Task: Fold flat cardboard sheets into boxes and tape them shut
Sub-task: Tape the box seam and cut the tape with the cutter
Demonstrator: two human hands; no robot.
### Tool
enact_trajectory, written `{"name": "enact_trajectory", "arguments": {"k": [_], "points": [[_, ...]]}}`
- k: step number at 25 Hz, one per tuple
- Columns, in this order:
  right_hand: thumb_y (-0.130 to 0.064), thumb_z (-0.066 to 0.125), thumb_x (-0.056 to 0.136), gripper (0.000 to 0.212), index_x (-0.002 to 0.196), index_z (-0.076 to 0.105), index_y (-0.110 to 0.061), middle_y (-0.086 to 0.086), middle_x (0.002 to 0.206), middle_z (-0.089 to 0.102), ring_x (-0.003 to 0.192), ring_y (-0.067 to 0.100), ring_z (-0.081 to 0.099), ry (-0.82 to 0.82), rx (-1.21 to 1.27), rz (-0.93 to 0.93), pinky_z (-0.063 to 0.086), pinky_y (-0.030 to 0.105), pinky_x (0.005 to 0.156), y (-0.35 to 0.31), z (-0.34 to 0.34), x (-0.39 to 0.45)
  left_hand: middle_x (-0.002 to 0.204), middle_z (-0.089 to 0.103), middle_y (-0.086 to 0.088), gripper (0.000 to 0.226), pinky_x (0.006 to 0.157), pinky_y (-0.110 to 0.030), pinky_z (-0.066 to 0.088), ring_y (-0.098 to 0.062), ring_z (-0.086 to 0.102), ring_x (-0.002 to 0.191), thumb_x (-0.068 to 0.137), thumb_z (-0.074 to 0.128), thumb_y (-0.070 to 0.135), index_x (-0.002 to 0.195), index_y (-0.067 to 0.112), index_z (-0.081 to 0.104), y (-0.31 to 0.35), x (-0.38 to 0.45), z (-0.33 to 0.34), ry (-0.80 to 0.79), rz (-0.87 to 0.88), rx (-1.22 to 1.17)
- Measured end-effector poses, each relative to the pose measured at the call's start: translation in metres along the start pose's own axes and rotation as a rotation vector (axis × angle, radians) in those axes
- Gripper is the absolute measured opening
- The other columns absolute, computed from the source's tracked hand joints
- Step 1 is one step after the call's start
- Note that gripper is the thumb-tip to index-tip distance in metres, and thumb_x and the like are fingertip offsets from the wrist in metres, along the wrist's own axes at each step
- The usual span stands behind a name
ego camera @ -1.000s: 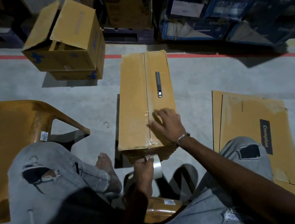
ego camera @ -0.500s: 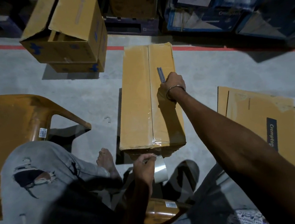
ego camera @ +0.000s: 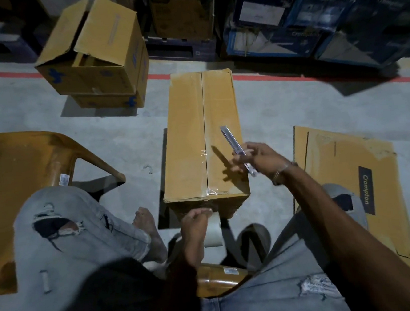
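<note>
A long brown cardboard box point(ego camera: 188, 142) lies on the floor in front of me, its top flaps closed along a centre seam with clear tape on the near part. My right hand point(ego camera: 258, 158) holds a slim utility knife point(ego camera: 235, 148) above the box's near right side, blade end pointing away. My left hand point(ego camera: 196, 219) grips a roll of clear tape point(ego camera: 213, 230) at the box's near end; a strip runs from the roll up to the box edge.
A flat Crompton cardboard sheet point(ego camera: 347, 168) lies on the floor to the right. Open brown boxes point(ego camera: 98, 55) are stacked far left. An orange plastic chair point(ego camera: 16, 175) stands at left. Blue cartons point(ego camera: 298, 20) line the back behind a red floor line.
My right hand left the taped seam, reached to the knife lying on the box top, picked it up and drew it back toward me. My left hand stayed on the tape roll.
</note>
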State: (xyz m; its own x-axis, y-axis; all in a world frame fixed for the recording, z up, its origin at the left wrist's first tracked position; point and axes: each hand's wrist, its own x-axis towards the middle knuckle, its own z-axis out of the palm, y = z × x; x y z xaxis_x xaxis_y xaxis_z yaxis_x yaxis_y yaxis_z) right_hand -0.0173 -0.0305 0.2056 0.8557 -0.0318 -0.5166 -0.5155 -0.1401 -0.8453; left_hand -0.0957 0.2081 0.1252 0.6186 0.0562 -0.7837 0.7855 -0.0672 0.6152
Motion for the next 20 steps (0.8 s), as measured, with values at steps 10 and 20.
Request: {"name": "enact_trajectory", "arguments": {"k": [10,20], "points": [[-0.065,0.031,0.104,0.045,0.115,0.054,-0.027,0.001,0.073,0.056,0.067,0.028,0.055,0.075,-1.216,-0.176,0.049,0.039,0.061,0.069,0.028,-0.084,0.098,0.072,-0.008,0.019,0.058,-0.024,0.047,-0.022,0.065,0.074,0.095,0.073,0.032,0.106,0.016,0.073,0.011,-0.011,-0.002,0.032,0.007,0.088],[-0.07,0.029,0.102,0.056,0.141,0.056,-0.04,0.01,0.098,0.073,0.087,0.029,0.069,0.071,-1.475,-0.229,0.042,0.033,0.061,0.07,0.045,-0.092,0.101,0.074,-0.011,0.017,0.069,-0.031,0.05,-0.024,0.066,0.081,0.095,0.072,0.029,0.105,0.016,0.073,0.008,-0.012,-0.004,-0.002,0.005,0.122]]}}
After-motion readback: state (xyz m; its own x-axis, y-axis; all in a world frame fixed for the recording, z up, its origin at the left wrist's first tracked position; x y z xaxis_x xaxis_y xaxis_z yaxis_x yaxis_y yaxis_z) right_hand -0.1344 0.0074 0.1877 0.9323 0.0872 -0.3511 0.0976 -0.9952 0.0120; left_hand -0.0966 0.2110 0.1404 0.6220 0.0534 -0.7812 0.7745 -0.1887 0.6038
